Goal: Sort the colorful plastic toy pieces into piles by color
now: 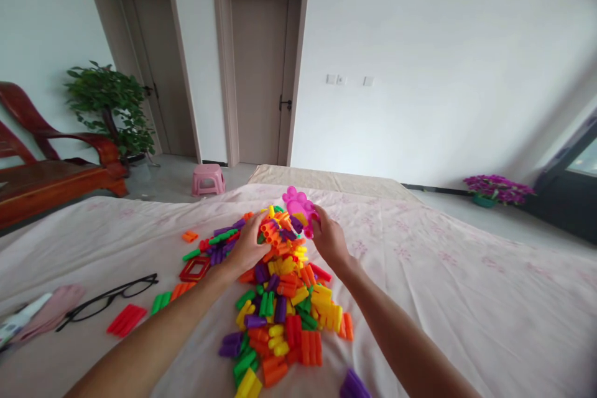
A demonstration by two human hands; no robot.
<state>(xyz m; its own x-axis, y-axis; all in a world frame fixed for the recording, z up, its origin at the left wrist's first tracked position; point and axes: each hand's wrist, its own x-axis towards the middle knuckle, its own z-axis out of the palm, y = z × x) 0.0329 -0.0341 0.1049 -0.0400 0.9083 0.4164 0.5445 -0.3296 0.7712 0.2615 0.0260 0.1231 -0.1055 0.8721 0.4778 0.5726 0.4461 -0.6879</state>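
A heap of colourful ribbed plastic building blocks (284, 286) lies on the pale cloth in front of me, in orange, yellow, green, purple and red. At the heap's far end my left hand (250, 245) curves its fingers and thumb round some orange blocks (272, 233). My right hand (329, 233) grips the edge of a bright pink plastic piece (296, 202) with rounded lobes, shaped like a paw or flower. That piece is tilted up above the blocks, and a yellow and a purple bit show against it. The right fingertips are partly hidden behind its edge.
Left of the heap lie a red square frame (194, 268), black-framed glasses (109, 301), red blocks (126, 320) and a white stick-like device (23, 320) by a pink cloth. A purple block (354, 384) lies near me. Beyond stand a pink stool (208, 180) and wooden chair (60, 177).
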